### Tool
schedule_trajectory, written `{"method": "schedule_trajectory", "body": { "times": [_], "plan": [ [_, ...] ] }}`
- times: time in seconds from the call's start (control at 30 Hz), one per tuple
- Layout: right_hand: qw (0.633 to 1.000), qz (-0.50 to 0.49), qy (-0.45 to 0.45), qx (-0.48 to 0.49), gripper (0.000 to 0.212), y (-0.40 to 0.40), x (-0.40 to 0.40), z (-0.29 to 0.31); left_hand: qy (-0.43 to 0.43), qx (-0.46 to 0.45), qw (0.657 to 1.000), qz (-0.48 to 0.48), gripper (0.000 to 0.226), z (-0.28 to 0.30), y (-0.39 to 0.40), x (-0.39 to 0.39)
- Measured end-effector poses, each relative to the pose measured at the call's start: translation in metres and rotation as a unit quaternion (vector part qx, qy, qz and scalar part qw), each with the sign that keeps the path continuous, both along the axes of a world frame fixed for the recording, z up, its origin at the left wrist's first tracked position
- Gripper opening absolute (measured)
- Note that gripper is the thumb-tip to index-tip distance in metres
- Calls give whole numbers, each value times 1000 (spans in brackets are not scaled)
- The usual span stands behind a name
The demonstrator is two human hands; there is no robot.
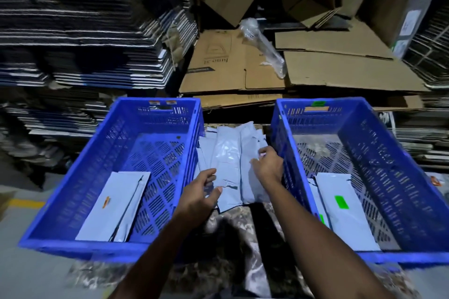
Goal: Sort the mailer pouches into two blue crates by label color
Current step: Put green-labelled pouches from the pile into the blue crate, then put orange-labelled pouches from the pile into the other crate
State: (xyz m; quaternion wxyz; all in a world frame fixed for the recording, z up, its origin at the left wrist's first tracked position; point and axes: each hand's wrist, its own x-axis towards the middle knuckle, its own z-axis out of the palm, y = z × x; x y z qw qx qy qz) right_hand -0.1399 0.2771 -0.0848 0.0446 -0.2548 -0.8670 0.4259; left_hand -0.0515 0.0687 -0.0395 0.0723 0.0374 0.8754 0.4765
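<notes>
Grip status: my left hand (pixel 201 193) is open, fingers spread and loosely extended, with the thumb and fingertips touching the near edge of the pile of grey mailer pouches (pixel 230 153). My right hand (pixel 266 165) sits on the right side of the same pile, fingers curled down onto a pouch; I cannot tell whether it is pinching the pouch or only pressing on it.

The pile lies between the two blue crates, on a patterned sheet (pixel 233 233) that covers the surface under them. The pouches overlap one another loosely, long sides running away from me. No label colour is readable on the pile.

The left blue crate (pixel 80 189) holds grey pouches (pixel 114 206) at its near end, lying flat; the top one carries a small orange label (pixel 107 201). An orange tag (pixel 155 103) is fixed to the crate's far wall.

The right blue crate (pixel 398 170) holds grey pouches (pixel 340 213) at its near end; the top one carries a green label (pixel 341 201), and a second green label shows on a pouch partly beneath it. A green tag (pixel 318 103) is fixed to the far wall.

Behind the crates lie flattened cardboard boxes (pixel 279 68), with a clear plastic-wrapped item (pixel 264 46) on top. Tall stacks of flat dark sheets (pixel 85 31) stand to the left.
</notes>
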Motion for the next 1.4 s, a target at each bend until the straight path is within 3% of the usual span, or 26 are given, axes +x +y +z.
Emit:
{"method": "schedule_trajectory", "body": {
  "times": [0.1,0.23,0.37,0.47,0.53,0.7,0.77,0.8,0.87,0.93,1.07,1.2,1.3,1.4],
  "plan": [
    [997,7,69,-42,6,6,5,14,-1,48,999,13,43,0,-2,-2],
    [966,112,150,-176,10,13,31,47,-47,122,991,37,39,9,8,-16],
    [924,200,206,-253,9,13,69,86,-142,299,943,24,41,44,23,-22],
    [901,221,218,-303,13,14,87,110,-78,351,933,-29,40,72,29,-19],
    [891,245,213,-318,26,19,92,121,-13,337,940,-49,42,84,31,-17],
    [894,220,293,-256,47,25,86,126,170,214,961,-33,40,89,34,-16],
    [890,203,297,-279,46,24,85,127,145,233,962,0,36,91,37,-14],
    [887,198,298,-292,46,23,86,127,104,290,951,10,34,92,38,-12],
    [877,197,300,-320,47,20,88,128,-8,446,895,-11,27,93,41,-8],
    [869,213,303,-328,44,17,90,127,-79,502,861,-33,32,93,40,-5],
    [878,261,269,-299,41,18,96,118,-45,469,882,-15,50,91,40,0],
    [868,256,190,-381,14,18,103,124,29,394,918,19,57,89,39,3],
    [882,296,207,-302,25,13,105,123,49,381,923,33,53,93,38,5],
    [882,280,206,-317,29,3,101,118,65,367,926,53,43,93,33,5]
  ]
}}
